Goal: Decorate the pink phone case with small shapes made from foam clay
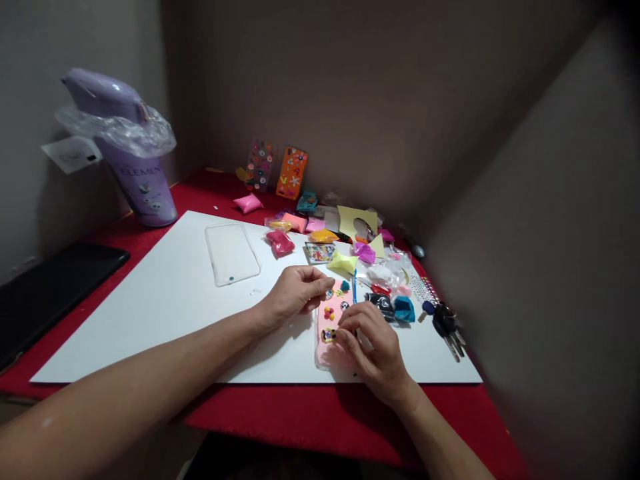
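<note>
A clear phone case (323,360) with a pink layer inside lies on the white board, dotted with small decorations: a pink-and-yellow flower (329,313), a teal piece (345,286) and a dark-and-yellow figure (328,335). My left hand (303,290) is closed in a pinch over the case's upper left corner; whatever its fingertips hold is too small to name. Bent over the case's right side, my right hand (373,340) has thumb and forefinger closed beside the dark-and-yellow figure. What they grip, if anything, is hidden, and the hand covers part of the case.
Clay packets, including a red one (280,243) and a yellow one (343,261), crowd behind the hands. An empty clear case (233,253) lies left. Keys (447,327) sit right, a purple tumbler (143,173) back left. An orange decorated case (293,172) leans on the wall.
</note>
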A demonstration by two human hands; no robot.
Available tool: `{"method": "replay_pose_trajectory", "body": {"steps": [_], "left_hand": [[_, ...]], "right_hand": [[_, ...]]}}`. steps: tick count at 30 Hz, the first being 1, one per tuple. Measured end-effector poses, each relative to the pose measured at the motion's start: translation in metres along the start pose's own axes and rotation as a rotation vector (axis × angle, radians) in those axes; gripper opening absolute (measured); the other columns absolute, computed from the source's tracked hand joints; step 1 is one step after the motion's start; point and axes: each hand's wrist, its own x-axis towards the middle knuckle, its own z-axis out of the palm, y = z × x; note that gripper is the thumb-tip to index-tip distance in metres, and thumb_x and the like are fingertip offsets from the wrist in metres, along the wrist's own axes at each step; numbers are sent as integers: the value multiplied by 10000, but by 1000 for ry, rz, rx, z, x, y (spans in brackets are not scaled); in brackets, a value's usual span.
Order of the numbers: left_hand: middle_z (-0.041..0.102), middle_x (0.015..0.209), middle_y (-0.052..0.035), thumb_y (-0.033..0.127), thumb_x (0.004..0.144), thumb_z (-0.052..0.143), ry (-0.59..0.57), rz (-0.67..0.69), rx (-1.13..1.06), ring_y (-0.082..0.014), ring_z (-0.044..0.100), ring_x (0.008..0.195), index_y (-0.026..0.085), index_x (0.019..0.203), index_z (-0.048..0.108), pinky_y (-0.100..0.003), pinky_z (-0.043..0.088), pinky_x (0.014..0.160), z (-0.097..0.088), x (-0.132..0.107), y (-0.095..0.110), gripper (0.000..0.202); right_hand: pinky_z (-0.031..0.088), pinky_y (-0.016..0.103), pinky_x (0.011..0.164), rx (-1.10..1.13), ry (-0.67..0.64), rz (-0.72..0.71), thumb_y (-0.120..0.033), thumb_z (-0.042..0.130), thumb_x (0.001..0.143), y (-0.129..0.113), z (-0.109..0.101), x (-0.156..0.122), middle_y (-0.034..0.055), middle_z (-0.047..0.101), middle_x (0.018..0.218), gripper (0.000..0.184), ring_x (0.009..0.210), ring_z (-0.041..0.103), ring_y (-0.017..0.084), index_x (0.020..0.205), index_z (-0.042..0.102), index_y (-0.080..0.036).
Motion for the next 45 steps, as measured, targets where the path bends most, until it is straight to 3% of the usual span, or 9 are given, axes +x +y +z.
{"method": "replay_pose_trajectory", "body": {"steps": [30, 33, 39, 45], "left_hand": [[456, 446, 60, 356, 725, 712, 5, -10, 23, -22, 338, 367, 130, 629, 540, -160, 227, 367, 1, 0, 1, 299], [475, 457, 55, 367, 725, 710, 3, -11, 23, -23, 337, 362, 131, 634, 540, -161, 223, 361, 0, 0, 1, 305], [487, 467, 49, 437, 753, 665, -39, -9, 69, -22, 335, 353, 122, 647, 557, -161, 206, 348, 2, -1, 1, 349], [442, 441, 80, 394, 710, 713, -204, -68, 19, -21, 290, 349, 134, 672, 547, -159, 179, 345, 4, -5, -3, 311]], "right_hand": [[441, 409, 759, -48, -75, -31, -97, 525, 823, 4, 1, -1, 64, 587, 904, 222, 872, 516, 216, 974, 623, -226], [447, 406, 761, -37, -7, -58, -90, 547, 812, 2, -1, -2, 57, 598, 887, 216, 859, 536, 208, 965, 625, -221], [465, 399, 759, -15, 306, -90, -50, 572, 794, 1, -5, -6, 55, 596, 871, 223, 844, 568, 201, 941, 628, -207], [470, 394, 762, -43, 301, -56, -41, 564, 798, 2, -2, -3, 65, 589, 887, 242, 863, 564, 206, 976, 611, -199]]}}
